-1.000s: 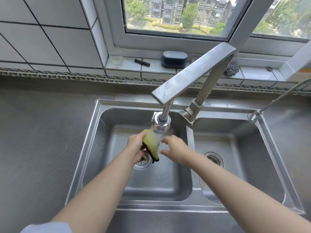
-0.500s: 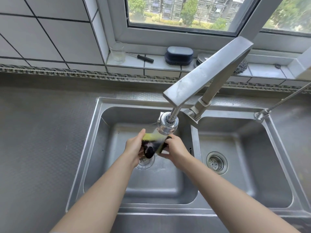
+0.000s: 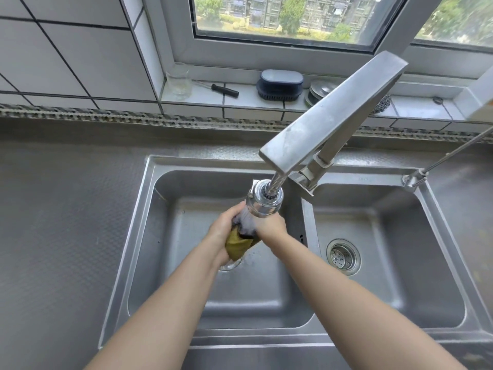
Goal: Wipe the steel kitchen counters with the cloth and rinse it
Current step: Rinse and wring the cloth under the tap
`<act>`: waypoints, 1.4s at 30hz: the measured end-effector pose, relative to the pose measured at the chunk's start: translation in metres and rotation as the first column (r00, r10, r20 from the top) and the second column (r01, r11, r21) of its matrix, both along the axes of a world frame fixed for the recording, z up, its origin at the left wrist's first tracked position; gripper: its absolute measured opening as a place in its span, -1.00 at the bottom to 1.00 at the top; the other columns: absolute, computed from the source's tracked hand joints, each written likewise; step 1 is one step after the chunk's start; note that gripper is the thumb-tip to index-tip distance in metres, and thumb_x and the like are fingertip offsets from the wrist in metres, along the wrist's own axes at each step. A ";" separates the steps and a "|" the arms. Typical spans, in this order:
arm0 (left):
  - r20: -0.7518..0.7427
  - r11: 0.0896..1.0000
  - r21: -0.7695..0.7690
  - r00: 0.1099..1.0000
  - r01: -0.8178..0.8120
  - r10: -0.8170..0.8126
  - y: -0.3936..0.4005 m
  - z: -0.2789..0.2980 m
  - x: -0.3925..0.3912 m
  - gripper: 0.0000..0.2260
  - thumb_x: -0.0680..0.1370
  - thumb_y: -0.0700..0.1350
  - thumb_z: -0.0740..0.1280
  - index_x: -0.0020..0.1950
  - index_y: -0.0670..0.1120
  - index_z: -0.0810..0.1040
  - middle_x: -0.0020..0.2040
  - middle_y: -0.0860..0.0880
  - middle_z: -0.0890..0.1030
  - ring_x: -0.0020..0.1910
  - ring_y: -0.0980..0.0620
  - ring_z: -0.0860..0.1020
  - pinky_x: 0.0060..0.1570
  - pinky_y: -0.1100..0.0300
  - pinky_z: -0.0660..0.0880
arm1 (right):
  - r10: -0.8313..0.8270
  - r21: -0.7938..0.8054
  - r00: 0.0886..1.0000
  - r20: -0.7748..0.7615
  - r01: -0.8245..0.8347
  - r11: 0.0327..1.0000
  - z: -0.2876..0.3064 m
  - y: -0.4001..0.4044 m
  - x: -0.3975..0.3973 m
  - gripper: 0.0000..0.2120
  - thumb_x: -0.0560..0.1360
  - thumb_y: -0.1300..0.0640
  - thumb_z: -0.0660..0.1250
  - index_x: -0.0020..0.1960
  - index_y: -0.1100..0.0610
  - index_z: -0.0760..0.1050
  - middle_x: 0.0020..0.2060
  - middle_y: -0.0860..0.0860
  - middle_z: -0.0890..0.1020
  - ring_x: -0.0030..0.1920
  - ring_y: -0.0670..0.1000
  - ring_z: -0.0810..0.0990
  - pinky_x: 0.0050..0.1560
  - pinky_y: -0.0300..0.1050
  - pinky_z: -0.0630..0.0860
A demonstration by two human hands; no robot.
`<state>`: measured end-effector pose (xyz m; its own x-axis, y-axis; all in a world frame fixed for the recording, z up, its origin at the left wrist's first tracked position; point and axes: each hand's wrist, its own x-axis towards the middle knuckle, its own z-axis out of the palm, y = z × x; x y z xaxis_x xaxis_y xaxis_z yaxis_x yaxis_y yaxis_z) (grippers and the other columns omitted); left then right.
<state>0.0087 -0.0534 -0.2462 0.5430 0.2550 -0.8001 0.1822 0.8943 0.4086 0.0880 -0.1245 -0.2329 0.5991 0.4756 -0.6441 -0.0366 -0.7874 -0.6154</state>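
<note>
two sink basins: left basin (image 3: 266, 303), right basin (image 3: 400, 289); two hands: left hand (image 3: 222, 231), right hand (image 3: 270, 225); one cloth (image 3: 238, 244); one square tap (image 3: 333, 113); one strainer (image 3: 342, 257); on the sill, one glass (image 3: 178, 82), one screwdriver (image 3: 224, 90), one blue brush (image 3: 280, 85), one steel scourer (image 3: 382, 102)

The spray head (image 3: 264, 201) is covering the fingers of the right hand (image 3: 269, 227), and the cloth (image 3: 240, 243) is hiding the left hand's (image 3: 222, 231) palm. The left basin's drain (image 3: 231, 265) is mostly lying behind the left wrist. The faucet arm (image 3: 333, 113) is blocking part of the steel scourer (image 3: 382, 104) and 1 metal lid (image 3: 318, 90). Both forearms are running off the bottom edge.
</note>
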 end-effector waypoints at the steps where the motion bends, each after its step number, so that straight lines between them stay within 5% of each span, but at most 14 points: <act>1: 0.003 0.999 -0.009 0.999 0.042 -0.042 0.007 -0.003 -0.010 -0.77 0.51 -0.07 0.36 0.06 -0.20 0.62 -0.12 -0.21 0.67 -0.27 -0.14 0.66 -0.30 0.05 0.61 | -0.034 0.073 0.995 -0.099 0.041 0.997 -0.004 0.000 0.004 -0.50 0.16 -0.16 0.37 -0.03 0.14 0.55 -0.16 0.07 0.62 -0.17 0.04 0.55 -0.25 -0.19 0.45; 4: -0.130 0.996 0.073 0.991 0.054 -0.044 0.021 -0.022 -0.039 -0.85 0.50 -0.15 0.40 0.02 -0.17 0.58 -0.15 -0.16 0.61 -0.23 -0.13 0.61 -0.04 -0.10 0.59 | -0.185 0.154 0.951 -0.248 0.227 0.962 -0.016 -0.006 0.012 -0.92 0.46 0.22 0.21 -0.10 0.16 0.47 -0.16 0.19 0.55 -0.15 0.09 0.47 -0.11 -0.04 0.45; 11: -0.165 0.999 0.045 0.986 0.020 -0.012 0.003 -0.033 -0.030 -0.82 0.59 0.04 0.30 0.01 -0.07 0.51 -0.21 -0.16 0.69 -0.32 -0.11 0.65 -0.37 0.06 0.60 | -0.337 0.106 0.823 -0.458 0.427 0.898 -0.022 -0.003 -0.012 -0.67 0.53 0.24 0.13 -0.14 0.18 0.68 -0.13 0.19 0.71 -0.05 0.17 0.67 0.08 0.09 0.58; 13: -0.188 0.991 0.104 0.980 0.084 -0.063 -0.003 -0.038 -0.024 -0.72 0.56 0.06 0.34 0.05 -0.15 0.56 -0.19 -0.17 0.69 -0.37 -0.08 0.65 -0.43 0.14 0.57 | -0.297 0.120 0.813 -0.502 0.405 0.906 -0.022 -0.003 -0.016 -0.61 0.46 0.36 0.12 -0.36 0.17 0.65 -0.31 0.19 0.68 -0.29 0.16 0.66 -0.14 0.05 0.62; 15: -0.206 0.989 0.130 0.977 0.075 -0.047 -0.004 -0.041 -0.026 -0.80 0.51 -0.07 0.40 -0.02 -0.20 0.59 -0.18 -0.20 0.66 -0.39 -0.09 0.64 -0.44 0.14 0.57 | -0.306 0.103 0.837 -0.454 0.390 0.915 -0.018 -0.005 -0.011 -0.71 0.39 0.40 0.10 -0.24 0.21 0.58 -0.35 0.23 0.57 -0.39 0.13 0.53 -0.32 -0.11 0.49; 18: -0.115 0.986 0.061 0.983 0.152 -0.144 0.004 -0.046 -0.040 -0.81 0.40 -0.08 0.52 -0.21 -0.19 0.63 -0.20 -0.19 0.63 -0.28 -0.08 0.64 -0.02 0.04 0.58 | -0.404 0.112 0.741 -0.536 0.537 0.836 -0.012 -0.011 0.005 -0.81 0.53 0.20 0.20 0.01 0.24 0.55 -0.13 0.27 0.59 -0.13 0.20 0.57 -0.07 0.08 0.53; 21: -0.061 0.939 0.053 0.940 0.340 -0.337 0.009 -0.047 -0.050 -0.60 0.31 0.13 0.57 -0.04 -0.12 0.66 -0.11 -0.16 0.65 -0.10 -0.08 0.59 0.13 -0.01 0.53 | -0.256 0.162 0.769 -0.585 0.420 0.893 -0.009 -0.012 0.012 -0.78 0.56 0.15 0.22 0.08 0.22 0.57 0.01 0.27 0.65 -0.05 0.24 0.64 -0.03 0.14 0.59; 26: -0.146 0.984 0.164 0.988 0.076 -0.052 0.011 -0.045 -0.039 -0.84 0.53 -0.16 0.39 0.04 -0.20 0.56 -0.11 -0.20 0.63 -0.24 -0.11 0.61 -0.16 0.06 0.55 | -0.238 0.109 0.795 -0.557 0.355 0.929 -0.004 -0.009 0.013 -0.76 0.57 0.18 0.10 0.12 0.19 0.49 -0.06 0.33 0.51 -0.11 0.26 0.56 0.04 0.19 0.61; 30: -0.244 0.985 0.131 0.959 -0.112 0.141 0.018 -0.042 -0.032 -0.90 0.55 -0.36 0.19 -0.14 -0.25 0.45 -0.30 -0.22 0.56 -0.47 -0.08 0.59 -0.47 0.11 0.57 | -0.224 0.126 0.745 -0.628 0.381 0.916 0.002 -0.020 0.007 -0.80 0.56 0.24 0.11 -0.08 0.18 0.50 -0.39 0.11 0.58 -0.47 0.03 0.55 -0.48 -0.24 0.36; 33: -0.297 0.997 0.075 0.954 -0.029 0.050 0.011 -0.033 -0.021 -0.89 0.59 -0.22 0.21 0.03 -0.25 0.46 -0.15 -0.27 0.60 -0.24 -0.19 0.60 -0.22 -0.06 0.58 | -0.089 0.205 0.811 -0.578 0.250 0.946 0.007 -0.022 -0.016 -0.77 0.53 0.17 0.20 -0.28 0.07 0.50 -0.47 0.00 0.48 -0.52 -0.04 0.46 -0.58 -0.29 0.26; 35: -0.326 1.000 0.016 0.945 0.016 -0.010 0.003 -0.025 -0.015 -0.80 0.55 -0.13 0.27 0.05 -0.25 0.52 -0.06 -0.29 0.61 -0.11 -0.23 0.60 -0.11 -0.09 0.56 | -0.063 0.243 0.937 -0.344 0.154 0.958 0.005 -0.016 -0.029 -0.73 0.54 0.04 0.25 -0.31 0.06 0.48 -0.45 0.00 0.48 -0.45 -0.01 0.49 -0.48 -0.21 0.38; 38: -0.332 0.998 -0.069 0.943 -0.008 -0.016 -0.002 -0.019 -0.006 -0.71 0.60 -0.03 0.15 -0.26 -0.15 0.41 -0.38 -0.18 0.53 -0.32 -0.12 0.47 -0.35 0.13 0.38 | -0.053 0.205 0.987 0.151 0.022 0.979 -0.007 -0.003 -0.042 -0.59 0.52 -0.14 0.16 -0.39 0.10 0.39 -0.38 0.08 0.51 -0.26 0.13 0.50 -0.15 0.00 0.46; 40: -0.318 0.997 -0.062 0.948 -0.041 0.019 -0.007 -0.023 0.004 -0.65 0.61 -0.04 0.14 -0.36 -0.10 0.31 -0.52 -0.13 0.42 -0.50 -0.06 0.41 -0.48 0.24 0.30 | -0.215 0.120 0.968 0.126 0.200 0.972 -0.007 -0.002 -0.042 -0.58 0.29 -0.28 0.15 -0.42 0.06 0.45 -0.35 0.10 0.58 -0.28 0.13 0.50 -0.16 0.01 0.47; 42: -0.285 0.999 -0.051 0.958 0.006 -0.020 -0.011 -0.019 0.008 -0.63 0.56 -0.04 0.24 -0.42 -0.14 0.39 -0.61 -0.09 0.45 -0.68 0.01 0.38 -0.57 0.34 0.35 | -0.328 -0.012 0.937 0.118 0.332 0.943 -0.017 -0.003 -0.031 -0.66 0.31 -0.21 0.23 -0.32 0.03 0.59 -0.20 0.15 0.67 -0.19 0.16 0.59 -0.11 0.01 0.54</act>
<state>0.0165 -0.0641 -0.2650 0.2929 0.2055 -0.9338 0.2966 0.9089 0.2931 0.0570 -0.1274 -0.2497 0.7885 0.2192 -0.5746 -0.2295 -0.7619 -0.6056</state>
